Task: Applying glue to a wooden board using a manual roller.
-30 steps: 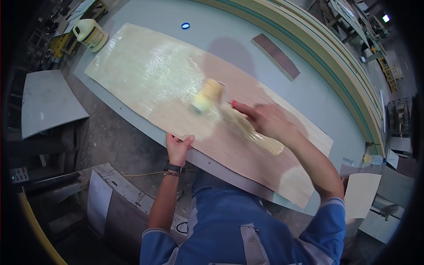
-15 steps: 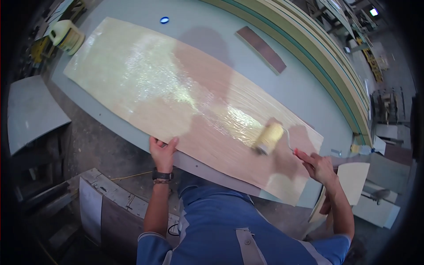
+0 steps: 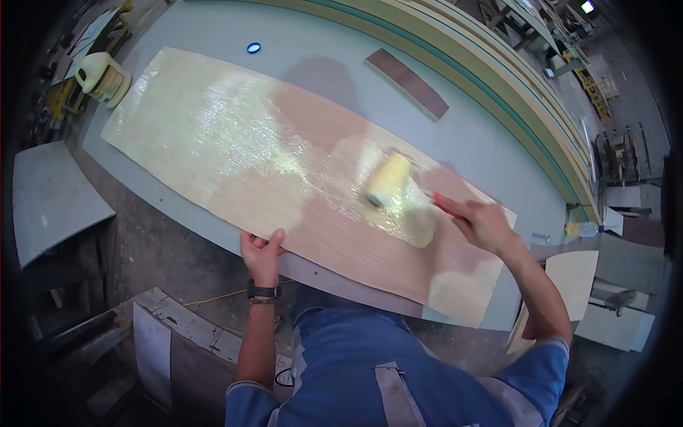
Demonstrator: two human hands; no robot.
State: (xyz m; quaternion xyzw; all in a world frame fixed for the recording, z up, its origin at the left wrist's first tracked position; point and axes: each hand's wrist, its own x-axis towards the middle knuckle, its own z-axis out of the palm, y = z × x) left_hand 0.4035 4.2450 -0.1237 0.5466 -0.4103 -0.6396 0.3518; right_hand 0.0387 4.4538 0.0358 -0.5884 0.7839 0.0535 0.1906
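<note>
A long, thin wood sheet lies across the pale table, with a shiny wet coating over much of its upper face. My right hand is closed round the red handle of a paint roller. The roller's yellowish sleeve rests on the wet middle-right part of the sheet. At the sheet's near edge, my left hand grips the rim, thumb on top; the undersides of its fingers are hidden.
A cream jug stands by the sheet's far left end. Beyond the sheet lie a blue ring-shaped cap and a brown wood strip. Long curved panels line the table's far side. A clear bottle lies at the right.
The roller has moved up and left along the sheet, my right hand with it. Wet coating now shows farther right. My left hand stays at the near edge.
</note>
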